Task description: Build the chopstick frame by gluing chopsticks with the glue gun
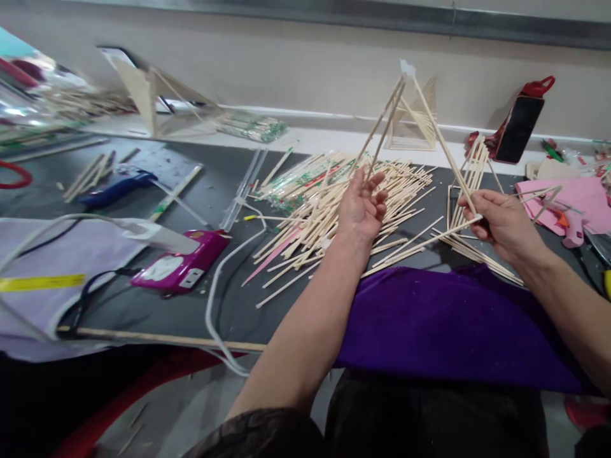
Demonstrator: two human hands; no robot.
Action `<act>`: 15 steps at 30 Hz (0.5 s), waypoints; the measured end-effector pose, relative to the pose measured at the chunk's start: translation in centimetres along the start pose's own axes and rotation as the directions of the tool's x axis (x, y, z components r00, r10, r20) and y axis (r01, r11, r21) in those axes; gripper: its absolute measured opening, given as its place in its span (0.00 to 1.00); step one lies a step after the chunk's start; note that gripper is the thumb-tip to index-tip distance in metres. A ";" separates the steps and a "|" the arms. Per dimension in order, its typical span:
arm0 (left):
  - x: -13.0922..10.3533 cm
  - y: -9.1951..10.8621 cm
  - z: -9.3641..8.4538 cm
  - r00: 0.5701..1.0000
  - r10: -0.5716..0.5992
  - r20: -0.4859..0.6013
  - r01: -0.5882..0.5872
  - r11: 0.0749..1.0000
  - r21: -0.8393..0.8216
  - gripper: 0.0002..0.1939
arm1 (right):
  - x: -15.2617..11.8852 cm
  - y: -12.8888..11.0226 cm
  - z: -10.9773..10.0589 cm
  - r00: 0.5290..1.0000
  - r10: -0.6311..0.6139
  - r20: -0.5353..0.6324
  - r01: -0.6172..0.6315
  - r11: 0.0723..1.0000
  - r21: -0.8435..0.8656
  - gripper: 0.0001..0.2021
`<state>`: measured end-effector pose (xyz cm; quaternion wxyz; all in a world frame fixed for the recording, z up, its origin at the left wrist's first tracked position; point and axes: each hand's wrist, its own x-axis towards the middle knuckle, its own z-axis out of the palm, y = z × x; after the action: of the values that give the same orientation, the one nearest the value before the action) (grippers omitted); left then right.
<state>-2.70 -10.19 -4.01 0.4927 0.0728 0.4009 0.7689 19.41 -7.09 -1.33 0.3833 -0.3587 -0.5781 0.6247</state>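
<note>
A peaked frame of thin wooden sticks (438, 133) rises above the table, its sticks meeting at a whitish blob (407, 68) at the tip. My left hand (361, 207) is closed around the lower part of the left-hand sticks, palm turned up. In my right hand (496, 222), thumb and fingers pinch the low end of the right-hand stick, where another stick (429, 243) slants off to the left. Beneath and behind my left hand lies a big loose pile of wooden sticks (305, 235). Purple cloth (443, 324) spreads below both hands.
A magenta power strip (191, 261) with a white cable (210, 299) sits to the left, near a blue glue gun (119, 189). Finished stick structures (413, 127) stand by the wall. A phone (520, 127) leans at right, beyond pink sheets (587, 197).
</note>
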 end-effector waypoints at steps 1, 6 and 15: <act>-0.1 -0.1 0.0 1.000 0.017 -0.017 -0.017 1.000 0.013 0.10 | 0.0 0.2 0.1 0.999 0.034 0.018 -0.034 0.999 0.042 0.08; -0.4 0.0 -0.1 0.995 0.087 -0.039 -0.088 0.996 -0.007 0.08 | 0.1 1.0 0.4 0.989 0.141 0.051 -0.147 0.976 0.162 0.09; 0.7 3.2 -1.5 0.973 0.225 -0.052 -0.230 0.962 -0.145 0.12 | -0.2 1.7 0.5 0.930 0.306 0.202 -0.339 0.928 0.155 0.07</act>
<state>-6.09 -11.04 -3.01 0.3981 0.0677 0.3394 0.8496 18.93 -7.55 -2.94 0.2552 -0.3553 -0.4809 0.7598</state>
